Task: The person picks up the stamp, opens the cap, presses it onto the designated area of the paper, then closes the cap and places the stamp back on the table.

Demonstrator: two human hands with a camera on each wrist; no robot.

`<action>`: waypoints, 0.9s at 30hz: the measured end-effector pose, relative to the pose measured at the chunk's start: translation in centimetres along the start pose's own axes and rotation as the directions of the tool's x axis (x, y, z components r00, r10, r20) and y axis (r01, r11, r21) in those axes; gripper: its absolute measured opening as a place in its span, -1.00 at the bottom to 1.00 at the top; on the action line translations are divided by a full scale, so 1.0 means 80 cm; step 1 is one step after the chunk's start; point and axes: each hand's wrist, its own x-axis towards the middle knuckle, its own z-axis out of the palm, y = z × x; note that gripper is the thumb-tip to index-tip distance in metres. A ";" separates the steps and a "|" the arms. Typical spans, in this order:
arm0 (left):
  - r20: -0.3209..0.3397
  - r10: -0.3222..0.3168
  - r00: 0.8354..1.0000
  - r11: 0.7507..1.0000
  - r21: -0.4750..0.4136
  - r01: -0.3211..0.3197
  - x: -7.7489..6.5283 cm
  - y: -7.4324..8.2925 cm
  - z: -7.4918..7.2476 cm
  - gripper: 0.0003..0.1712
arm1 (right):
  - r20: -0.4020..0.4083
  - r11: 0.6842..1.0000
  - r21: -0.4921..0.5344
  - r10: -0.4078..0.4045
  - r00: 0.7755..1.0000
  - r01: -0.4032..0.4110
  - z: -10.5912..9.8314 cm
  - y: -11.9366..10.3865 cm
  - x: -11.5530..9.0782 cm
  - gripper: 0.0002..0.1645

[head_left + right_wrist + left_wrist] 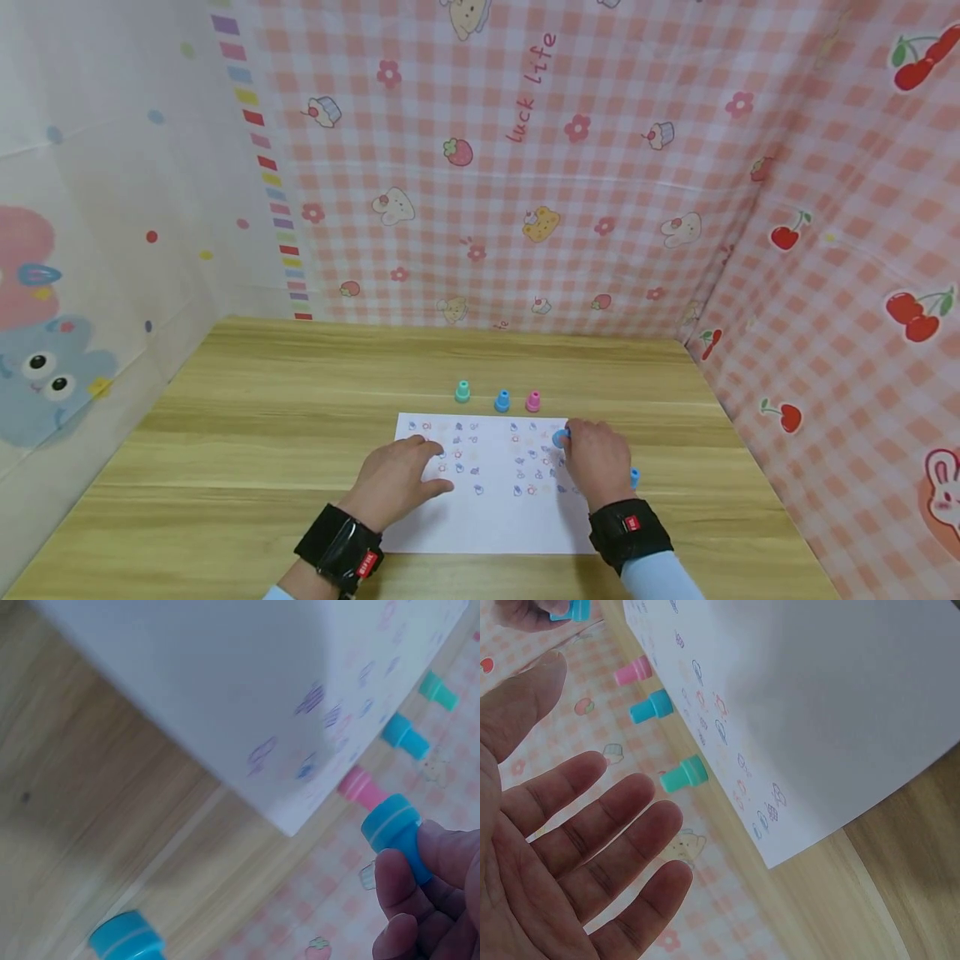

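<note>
A small blue stamp point(395, 829) is pinched between the thumb and fingers of my right hand point(597, 458), over the upper right part of a white sheet of paper point(487, 527). Rows of small blue, purple and red printed pictures cover the sheet's upper part in two groups. My left hand point(399, 479) hovers by the sheet's left side, fingers spread and holding nothing; the left wrist view shows its palm. Behind the sheet stand a green stamp point(462, 392), another blue stamp point(502, 402) and a pink stamp point(533, 402).
One more blue stamp point(635, 477) stands right of the sheet, partly hidden by my right hand in the head view. The wooden table point(247, 467) meets a pink checked cloth point(480, 192) at the back and patterned cloths at both sides.
</note>
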 end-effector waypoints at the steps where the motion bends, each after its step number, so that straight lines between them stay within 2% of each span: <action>1: -0.001 0.001 1.000 1.000 -0.001 -0.001 0.000 0.000 0.001 -0.41 | -0.001 1.000 0.007 0.000 1.000 0.000 -0.001 -0.003 -0.001 -0.65; 15: 0.002 0.007 1.000 1.000 -0.001 -0.007 0.000 0.004 0.000 -0.42 | -0.041 0.996 0.078 -0.044 0.998 0.047 -0.010 -0.039 -0.013 -0.74; 21: 0.016 0.009 1.000 1.000 0.001 -0.009 0.002 0.005 0.002 -0.40 | -0.008 0.988 0.151 -0.020 1.000 0.021 -0.012 -0.052 -0.017 -0.72; 27: 0.006 0.024 1.000 1.000 0.015 -0.024 0.003 0.006 0.002 -0.39 | 0.059 0.966 0.259 0.007 0.998 -0.022 -0.018 -0.071 -0.022 -0.75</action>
